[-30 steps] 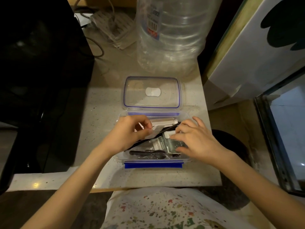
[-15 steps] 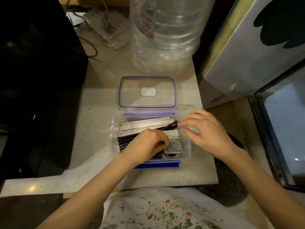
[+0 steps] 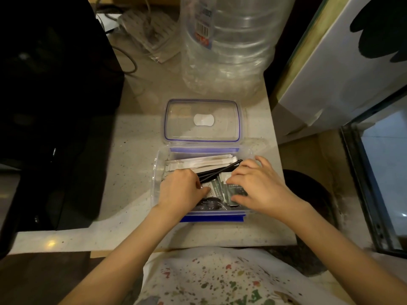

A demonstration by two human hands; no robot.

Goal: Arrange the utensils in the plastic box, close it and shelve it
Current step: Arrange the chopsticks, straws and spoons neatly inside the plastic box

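Observation:
The clear plastic box (image 3: 158,172) with blue clips stands open on the counter. Its lid (image 3: 201,121) lies flat just behind it. Inside are white paper-wrapped utensils (image 3: 198,162) along the back, black sticks (image 3: 218,171) lying slantwise, grey-green sachets (image 3: 217,191) in the middle and a black plastic spoon (image 3: 209,204) at the front. My left hand (image 3: 180,190) is inside the box's left half, fingers curled and pinching a sachet's edge. My right hand (image 3: 257,186) lies over the right half, index finger and thumb gripping the dark sachets.
A large clear water bottle (image 3: 226,40) stands right behind the lid. A black appliance (image 3: 55,106) fills the left side, with a power strip (image 3: 149,36) and cable at the back. A white cabinet (image 3: 341,73) and a glass panel (image 3: 385,172) stand right. The counter's front edge (image 3: 154,245) is near my body.
My left hand went from the white wrappers at the back down to the front and now grips a sachet. My right hand moved off the box's right rim back onto the sachets.

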